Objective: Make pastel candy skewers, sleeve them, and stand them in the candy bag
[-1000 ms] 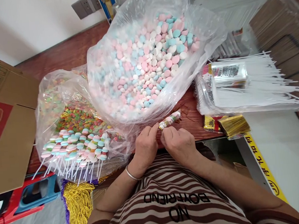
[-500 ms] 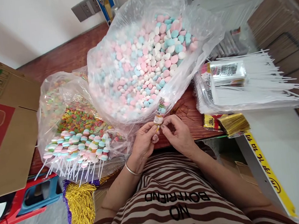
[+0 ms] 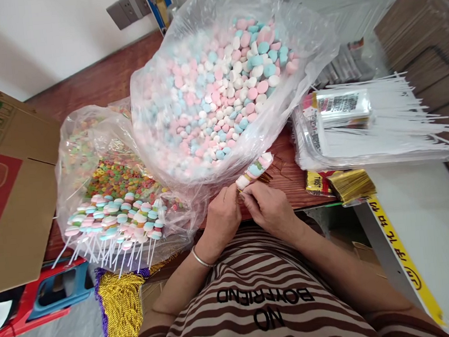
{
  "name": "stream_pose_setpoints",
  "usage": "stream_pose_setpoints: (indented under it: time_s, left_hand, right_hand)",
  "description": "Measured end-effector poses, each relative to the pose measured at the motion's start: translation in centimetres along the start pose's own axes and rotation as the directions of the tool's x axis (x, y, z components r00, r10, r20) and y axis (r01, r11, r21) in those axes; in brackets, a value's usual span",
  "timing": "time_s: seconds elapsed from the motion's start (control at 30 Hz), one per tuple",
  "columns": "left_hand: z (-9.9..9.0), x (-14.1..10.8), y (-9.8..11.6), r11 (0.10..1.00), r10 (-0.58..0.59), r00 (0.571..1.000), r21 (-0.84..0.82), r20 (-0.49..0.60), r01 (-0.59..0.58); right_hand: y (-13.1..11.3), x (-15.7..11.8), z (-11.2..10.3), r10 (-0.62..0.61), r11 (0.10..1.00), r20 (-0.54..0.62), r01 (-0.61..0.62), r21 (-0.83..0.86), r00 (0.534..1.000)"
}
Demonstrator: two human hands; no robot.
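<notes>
The wrapped candy [image 3: 255, 170] has tipped over toward the right. The left hand [image 3: 224, 211] has rolled knuckles-up.

Just past the grip, the pink, white and blue candy stick [image 3: 255, 168] has a thin, shiny plastic skin. Beyond it sits a crinkly, see-through plastic bag [image 3: 191, 36], on a smooth red-brown wood table [image 3: 295, 180]. Right of the grip, flat gold strips [image 3: 352, 187] shine like metal.

Left hand [image 3: 223, 213] beside right hand [image 3: 271, 206], fingers [image 3: 231, 193] curled; forearms [image 3: 335, 250] angled inward.
</notes>
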State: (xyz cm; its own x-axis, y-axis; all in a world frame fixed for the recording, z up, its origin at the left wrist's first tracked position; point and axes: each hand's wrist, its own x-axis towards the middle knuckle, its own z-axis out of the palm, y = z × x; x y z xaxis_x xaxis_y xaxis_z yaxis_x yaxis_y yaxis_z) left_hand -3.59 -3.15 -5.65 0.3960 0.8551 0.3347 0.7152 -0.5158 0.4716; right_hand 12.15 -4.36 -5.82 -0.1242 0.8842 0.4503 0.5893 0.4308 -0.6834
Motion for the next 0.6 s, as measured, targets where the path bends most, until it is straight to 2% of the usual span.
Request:
stream_pose_setpoints:
  time_s: [0.07,0.13,0.2,0.23,0.37,0.5,0.6]
  left_hand:
    - [0.0,0.3,0.5,0.993,-0.079,0.996,-0.087,-0.050,0.074]
    - [0.0,0.7,0.9,0.961,-0.178,0.981,-0.226,-0.075,0.157]
    - [-0.1,1.1,1.1,0.924,-0.239,0.967,-0.325,-0.082,0.201]
    - [-0.1,1.3,1.1,0.913,-0.254,0.963,-0.350,-0.086,0.209]
    - [-0.1,1.3,0.7,0.917,-0.251,0.962,-0.344,-0.110,0.200]
    - [0.4,0.8,0.9,0.944,-0.195,0.971,-0.297,-0.138,0.147]
    - [0.6,0.6,0.9,0.937,-0.157,0.977,-0.334,-0.143,0.102]
  right_hand:
    - [-0.1,0.2,0.1,0.132,0.962,0.032,-0.136,0.238,0.991]
    - [-0.2,0.4,0.3,0.283,0.826,0.125,-0.307,0.472,0.951]
    - [-0.2,0.5,0.6,0.356,0.703,0.198,-0.402,0.587,0.913]
    - [-0.2,0.5,0.7,0.373,0.676,0.205,-0.416,0.608,0.905]
    - [-0.5,0.6,1.1,0.415,0.695,0.136,-0.410,0.591,0.900]
    - [-0.8,0.8,1.4,0.445,0.736,0.075,-0.412,0.537,0.893]
    - [-0.8,1.0,1.2,0.439,0.764,0.024,-0.387,0.517,0.898]
